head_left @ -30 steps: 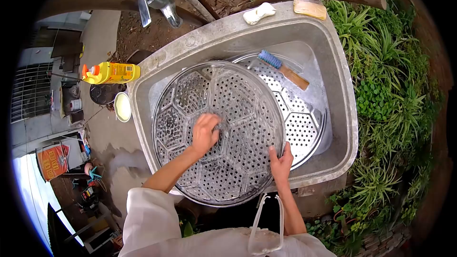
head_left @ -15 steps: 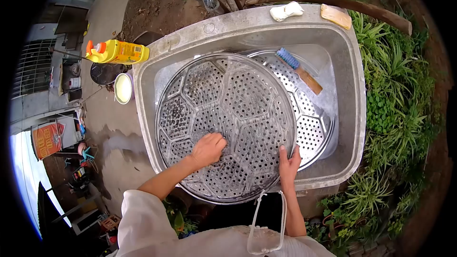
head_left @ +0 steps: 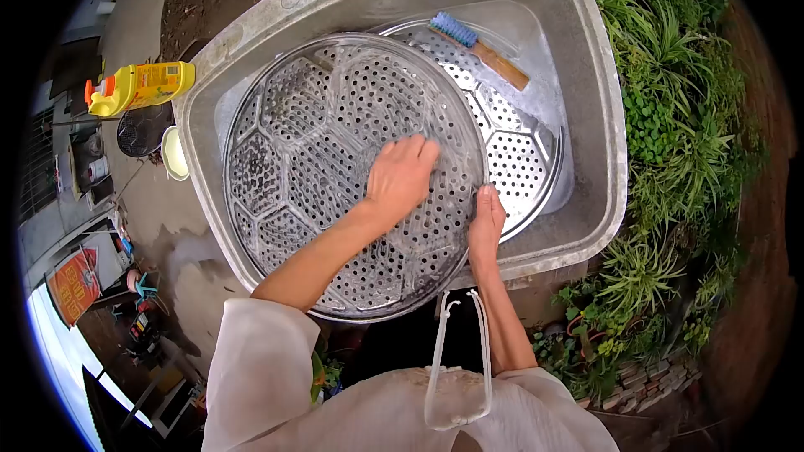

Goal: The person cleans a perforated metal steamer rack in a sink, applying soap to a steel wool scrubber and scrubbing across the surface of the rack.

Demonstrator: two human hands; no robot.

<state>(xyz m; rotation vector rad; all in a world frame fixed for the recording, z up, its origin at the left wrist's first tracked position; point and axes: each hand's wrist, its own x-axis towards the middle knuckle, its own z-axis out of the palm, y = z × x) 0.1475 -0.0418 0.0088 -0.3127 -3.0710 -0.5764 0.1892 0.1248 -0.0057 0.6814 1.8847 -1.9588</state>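
A large round perforated steamer tray (head_left: 310, 167), smeared with whitish suds, leans over the stone sink's near-left rim. My right hand (head_left: 486, 222) grips its right edge, thumb on top. My left hand (head_left: 404, 174) is closed and pressed against the tray's upper face, right of its middle; whatever it may hold is hidden under the fingers. Beneath lies a second, shinier perforated tray (head_left: 515, 163), partly covered and sitting in shallow cloudy water. A scrubbing brush (head_left: 501, 65) with blue bristles and a wooden handle rests on that lower tray's far side.
The stone sink (head_left: 607, 159) surrounds both trays. A yellow detergent bottle (head_left: 155, 86) stands by its left rim, with a pale bucket (head_left: 174, 153) below. Pale pieces sit on the far rim, cut off by the frame. Green plants (head_left: 662, 117) grow along the right. A white strap loop (head_left: 435, 360) hangs before my chest.
My left hand has slid across the tray, away from me and to the right. My right hand keeps its hold on the edge. The view has tilted, shifting the sink up and left.
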